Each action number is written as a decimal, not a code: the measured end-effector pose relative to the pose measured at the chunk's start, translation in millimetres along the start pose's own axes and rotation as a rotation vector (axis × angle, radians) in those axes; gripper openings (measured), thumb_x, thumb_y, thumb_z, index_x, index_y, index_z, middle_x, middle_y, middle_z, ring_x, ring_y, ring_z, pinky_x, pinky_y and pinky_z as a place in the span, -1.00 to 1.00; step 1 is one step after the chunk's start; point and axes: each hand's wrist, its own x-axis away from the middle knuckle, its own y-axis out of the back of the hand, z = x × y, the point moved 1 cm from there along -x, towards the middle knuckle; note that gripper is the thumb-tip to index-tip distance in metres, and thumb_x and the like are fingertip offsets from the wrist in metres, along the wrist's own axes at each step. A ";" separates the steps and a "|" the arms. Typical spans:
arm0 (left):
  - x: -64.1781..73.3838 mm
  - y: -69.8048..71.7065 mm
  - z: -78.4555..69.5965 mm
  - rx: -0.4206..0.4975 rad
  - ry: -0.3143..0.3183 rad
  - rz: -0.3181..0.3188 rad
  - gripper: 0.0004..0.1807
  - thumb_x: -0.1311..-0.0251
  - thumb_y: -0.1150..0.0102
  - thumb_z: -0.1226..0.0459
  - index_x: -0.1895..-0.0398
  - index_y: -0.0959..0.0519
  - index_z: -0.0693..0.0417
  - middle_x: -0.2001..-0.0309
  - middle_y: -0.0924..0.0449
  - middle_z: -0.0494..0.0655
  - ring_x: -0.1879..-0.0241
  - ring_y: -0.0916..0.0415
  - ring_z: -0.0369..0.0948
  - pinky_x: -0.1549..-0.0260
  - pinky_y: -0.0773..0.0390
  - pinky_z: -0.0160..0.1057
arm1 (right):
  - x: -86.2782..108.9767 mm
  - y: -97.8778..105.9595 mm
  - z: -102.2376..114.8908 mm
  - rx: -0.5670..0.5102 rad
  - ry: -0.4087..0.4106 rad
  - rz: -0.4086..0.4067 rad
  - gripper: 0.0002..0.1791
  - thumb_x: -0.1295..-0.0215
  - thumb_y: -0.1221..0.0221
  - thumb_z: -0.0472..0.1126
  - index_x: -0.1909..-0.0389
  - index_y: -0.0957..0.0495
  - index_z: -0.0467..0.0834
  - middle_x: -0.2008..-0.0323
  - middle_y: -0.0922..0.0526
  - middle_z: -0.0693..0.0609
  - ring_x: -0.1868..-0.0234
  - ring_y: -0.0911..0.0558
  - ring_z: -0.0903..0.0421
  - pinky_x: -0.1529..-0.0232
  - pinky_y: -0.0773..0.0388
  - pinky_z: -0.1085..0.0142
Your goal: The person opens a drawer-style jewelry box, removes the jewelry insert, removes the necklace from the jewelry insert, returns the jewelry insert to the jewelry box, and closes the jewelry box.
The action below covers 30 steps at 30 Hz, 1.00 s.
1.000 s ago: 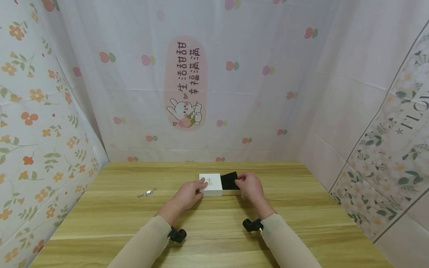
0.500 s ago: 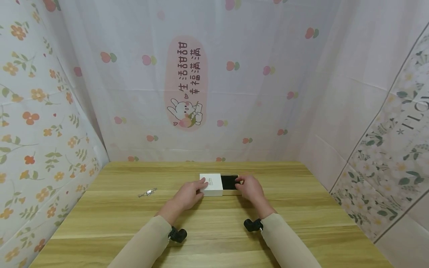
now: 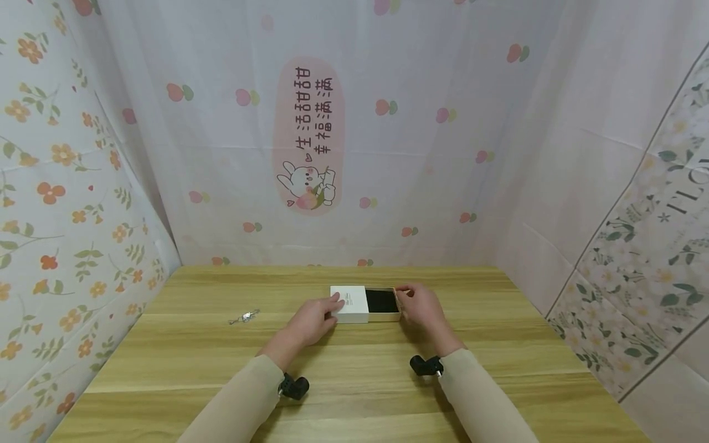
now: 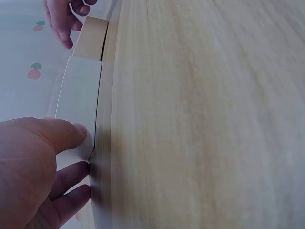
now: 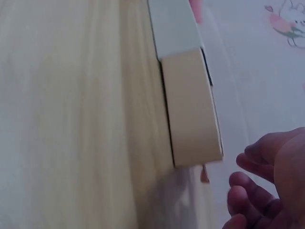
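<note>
A white box sleeve [image 3: 353, 303] with small print lies on the wooden table, its tan drawer [image 3: 383, 318] slid partway out to the right. Inside the drawer a flat black insert or pouch [image 3: 381, 301] shows. My left hand [image 3: 312, 321] grips the sleeve's left end, thumb [image 4: 71, 135] along the front side in the left wrist view. Just beyond the drawer's right end is my right hand [image 3: 423, 306]; in the right wrist view its loosely bent fingers [image 5: 257, 148] are apart from the drawer and hold nothing. A small brownish pull tab [image 5: 204, 174] hangs at that end.
A thin silvery chain-like item [image 3: 245, 317] lies on the table [image 3: 354, 381] to the left of the box. Patterned cloth [image 3: 421, 184] hangs behind the table and along both sides.
The black insert, tilted up in my right fingers a second ago, now lies flat in the drawer. My right hand has let go and moved right. My left hand keeps its place.
</note>
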 end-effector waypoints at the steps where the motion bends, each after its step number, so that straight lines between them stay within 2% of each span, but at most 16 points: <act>1: -0.1 0.0 0.1 0.000 0.000 -0.001 -0.46 -0.47 -0.31 0.45 -0.49 -0.58 0.19 -0.59 -0.46 0.14 -0.48 -0.55 0.14 -0.27 -0.68 0.04 | 0.0 2.2 -1.1 -0.004 -0.003 0.000 -0.61 -0.69 -0.12 -0.09 -0.28 -0.73 -0.18 -0.13 -0.80 -0.20 -0.03 -0.75 -0.13 -0.11 -0.70 -0.09; 4: 0.0 0.5 -0.1 -0.002 0.006 -0.002 -0.46 -0.48 -0.30 0.45 -0.50 -0.58 0.17 -0.59 -0.46 0.12 -0.47 -0.56 0.13 -0.21 -0.69 -0.01 | -2.3 5.5 -7.7 -0.012 -0.001 0.014 -0.63 -0.68 -0.10 -0.15 -0.26 -0.70 -0.25 -0.18 -0.77 -0.24 -0.14 -0.73 -0.19 -0.22 -0.67 -0.16; 6: 0.3 0.5 -0.2 -0.001 0.008 -0.001 -0.46 -0.48 -0.30 0.45 -0.50 -0.58 0.17 -0.59 -0.45 0.12 -0.47 -0.57 0.12 -0.18 -0.68 -0.03 | -4.2 5.6 -12.9 -0.004 -0.004 0.027 -0.66 -0.66 -0.13 -0.19 -0.22 -0.71 -0.28 -0.14 -0.78 -0.24 -0.07 -0.73 -0.16 -0.14 -0.70 -0.09; 11: 0.2 -0.2 0.3 -0.007 -0.007 -0.008 -0.46 -0.47 -0.32 0.45 -0.49 -0.59 0.20 -0.58 -0.47 0.15 -0.49 -0.54 0.15 -0.32 -0.66 0.07 | -6.6 3.6 -19.2 0.041 0.021 0.090 -0.74 -0.58 -0.23 -0.27 -0.12 -0.77 -0.26 -0.03 -0.80 -0.22 0.02 -0.73 -0.10 -0.02 -0.72 -0.01; 15: -0.3 -0.9 0.8 -0.018 -0.009 -0.005 -0.46 -0.48 -0.31 0.44 -0.49 -0.58 0.19 -0.58 -0.47 0.14 -0.49 -0.54 0.15 -0.32 -0.66 0.08 | -8.9 0.1 -19.5 0.078 0.043 0.133 -0.74 -0.57 -0.23 -0.30 -0.11 -0.79 -0.28 -0.05 -0.83 -0.22 -0.10 -0.76 -0.18 -0.18 -0.70 -0.09; 22: -0.7 -0.8 0.1 -0.020 -0.008 0.004 -0.47 -0.49 -0.29 0.44 -0.50 -0.57 0.19 -0.59 -0.45 0.15 -0.50 -0.52 0.15 -0.32 -0.66 0.07 | -12.0 -4.7 -19.8 0.133 0.046 0.102 -0.77 -0.56 -0.24 -0.32 -0.04 -0.82 -0.27 -0.05 -0.85 -0.21 -0.18 -0.75 -0.26 -0.30 -0.65 -0.16; 30: 0.2 -0.4 -0.1 -0.017 0.003 0.008 -0.46 -0.49 -0.29 0.44 -0.51 -0.57 0.17 -0.60 -0.44 0.12 -0.47 -0.57 0.12 -0.14 -0.67 -0.04 | -14.3 -7.9 -19.0 0.162 0.037 0.080 -0.77 -0.56 -0.24 -0.31 -0.04 -0.83 -0.24 -0.06 -0.85 -0.19 -0.21 -0.74 -0.27 -0.34 -0.63 -0.17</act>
